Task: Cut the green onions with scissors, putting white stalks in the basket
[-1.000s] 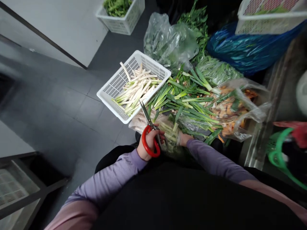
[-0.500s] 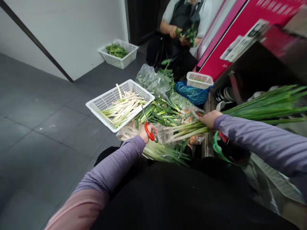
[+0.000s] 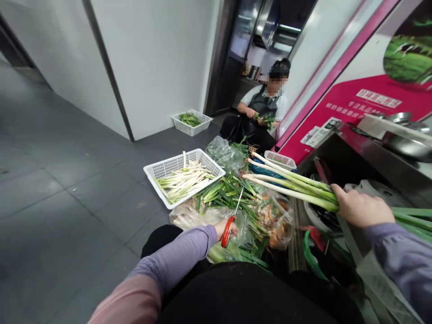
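Observation:
My left hand (image 3: 227, 229) is closed around the handles of red-handled scissors (image 3: 228, 230), whose blades point up and away. In my right hand (image 3: 361, 207) is a bunch of green onions (image 3: 297, 182), gripped by the green stalks. Their white, rooted ends reach left over the pile, and the leaves trail off past my right sleeve. Below lie cut green leaves (image 3: 232, 188) heaped on plastic bags. A white basket (image 3: 155, 182) left of the heap holds trimmed white stalks (image 3: 189, 177). A clear bag of brownish scraps (image 3: 276, 220) lies under the onions.
Across from me a person (image 3: 263, 105) sits holding leafy greens. A second white basket (image 3: 192, 129) with greens stands by the wall. To the right are a pink-red panel (image 3: 340, 101), a metal shelf with bowls (image 3: 408, 144) and a green-rimmed container (image 3: 310, 256). A clear bag (image 3: 226, 155) lies beyond the basket.
My right hand has lifted the green onions up and to the right, and their rooted ends now show. The scissors stay in my left hand. The view has tilted upward.

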`<state>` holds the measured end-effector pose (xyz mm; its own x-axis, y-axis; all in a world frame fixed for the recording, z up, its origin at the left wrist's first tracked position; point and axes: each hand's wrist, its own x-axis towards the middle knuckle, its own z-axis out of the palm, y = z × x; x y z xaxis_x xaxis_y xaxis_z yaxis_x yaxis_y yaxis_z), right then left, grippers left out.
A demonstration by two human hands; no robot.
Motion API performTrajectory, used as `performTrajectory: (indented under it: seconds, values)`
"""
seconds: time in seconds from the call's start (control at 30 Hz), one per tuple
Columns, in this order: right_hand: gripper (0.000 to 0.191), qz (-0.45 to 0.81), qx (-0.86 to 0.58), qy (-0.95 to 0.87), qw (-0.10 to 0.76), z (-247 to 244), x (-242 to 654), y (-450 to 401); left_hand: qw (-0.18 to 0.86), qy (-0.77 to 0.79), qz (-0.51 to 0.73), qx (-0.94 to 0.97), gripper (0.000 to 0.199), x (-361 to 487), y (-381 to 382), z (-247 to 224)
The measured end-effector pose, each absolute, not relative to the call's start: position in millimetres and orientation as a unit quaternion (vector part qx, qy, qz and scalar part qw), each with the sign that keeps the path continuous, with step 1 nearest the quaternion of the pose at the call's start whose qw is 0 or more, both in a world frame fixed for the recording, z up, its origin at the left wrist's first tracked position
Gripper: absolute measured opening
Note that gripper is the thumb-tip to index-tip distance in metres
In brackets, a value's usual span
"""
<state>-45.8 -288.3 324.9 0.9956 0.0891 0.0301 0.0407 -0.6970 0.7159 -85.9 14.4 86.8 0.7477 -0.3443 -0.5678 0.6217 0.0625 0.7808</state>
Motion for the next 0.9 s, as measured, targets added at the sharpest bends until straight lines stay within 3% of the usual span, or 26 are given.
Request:
performTrajectory:
  seconds: [0.13, 0.5, 0.77, 0.9]
  values:
    - [0.041, 0.083, 0.922, 0.083, 0.37, 312, -33, -271, 0.764, 0.172, -0.31, 0.539, 0.062, -70, 32, 81]
    - [0.044, 0.187, 0.921, 0.171, 0.294, 221, -59, -262, 0.801, 0.176, -0.24, 0.519, 0.058, -71, 85, 50]
    - [0.048, 0.283, 0.899, 0.155, 0.296, 179, -119, -335, 0.707, 0.157, -0.4, 0.561, 0.051, -64, 77, 59]
    - [0.051, 0.262, 0.905, 0.154, 0.298, 172, -130, -357, 0.651, 0.129, -0.453, 0.595, 0.045, -47, 57, 76]
